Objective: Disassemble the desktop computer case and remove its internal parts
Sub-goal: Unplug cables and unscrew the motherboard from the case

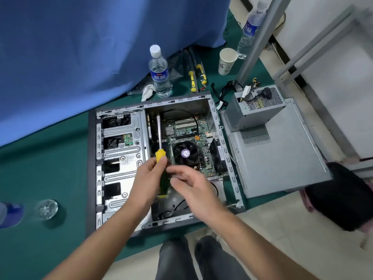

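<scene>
The computer case (161, 164) lies on its side on the green floor mat (40, 158), open face up, its long axis running from the near edge of the mat toward the blue curtain (80, 47). The motherboard (191, 136) with its CPU fan (185, 153) occupies the far right section; the drive cage (121, 150) fills the left section. The left hand (148, 180) grips the yellow-and-green handle of a screwdriver (160, 156), fingers curled round it; the shaft points away from the person, toward the far wall of the case, roughly parallel to the case's long axis. The right hand (189, 186) is just beside the handle, fingers loosely bent; motion blur prevents telling whether they touch it. Right of the case, the detached side panel (282, 158) lies flat, with the power supply (254, 110) standing on its far end. Beyond the case stand a water bottle (159, 73) and a paper cup (227, 61), with two spare screwdrivers (196, 77) between them.
</scene>
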